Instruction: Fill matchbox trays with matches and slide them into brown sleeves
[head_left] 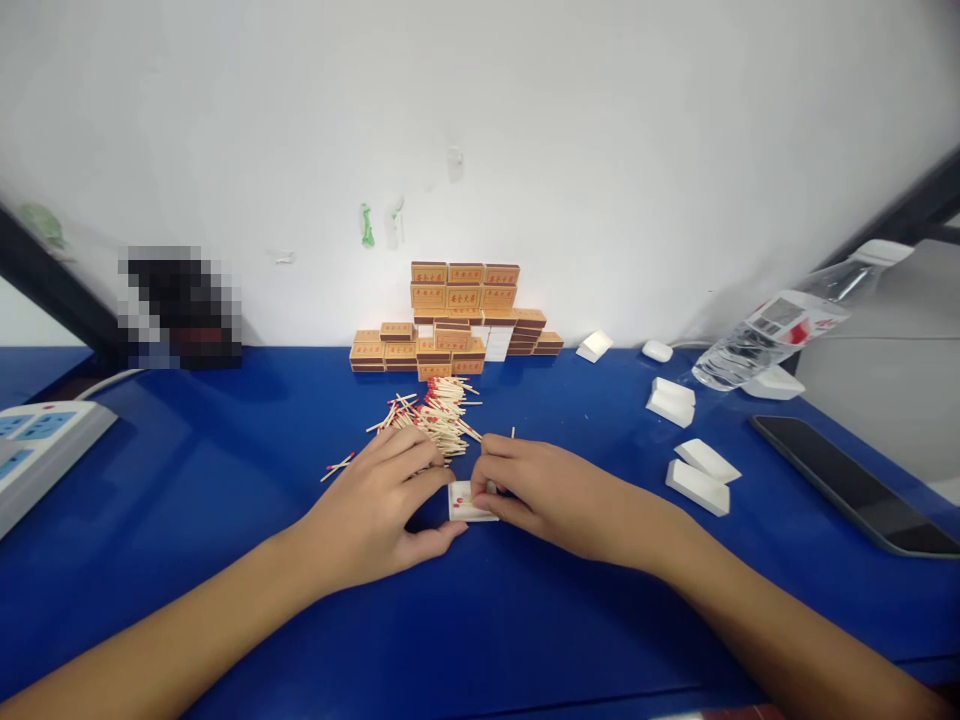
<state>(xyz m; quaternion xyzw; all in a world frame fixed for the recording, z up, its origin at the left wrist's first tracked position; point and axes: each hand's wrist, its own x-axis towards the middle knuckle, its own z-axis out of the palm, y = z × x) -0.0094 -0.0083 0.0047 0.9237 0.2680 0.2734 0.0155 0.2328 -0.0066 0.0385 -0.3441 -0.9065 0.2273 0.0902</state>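
A small white matchbox tray (459,512) lies on the blue table between my hands, with a few red-tipped matches in it. My left hand (390,500) holds the tray's left end between thumb and fingers. Over the tray's right part, my right hand (517,485) has its fingertips pinched together at the matches, touching them inside the tray. Whether a match is between those fingertips is partly hidden. Just beyond the hands is a loose pile of red-tipped matches (446,415); its near edge is partly covered by my left hand.
Stacked orange matchboxes (463,298) stand against the wall. White trays (697,487) lie at the right, near a phone (855,485), a tilted plastic bottle (787,325) and a white earphone case (657,351). A power strip (45,450) sits far left.
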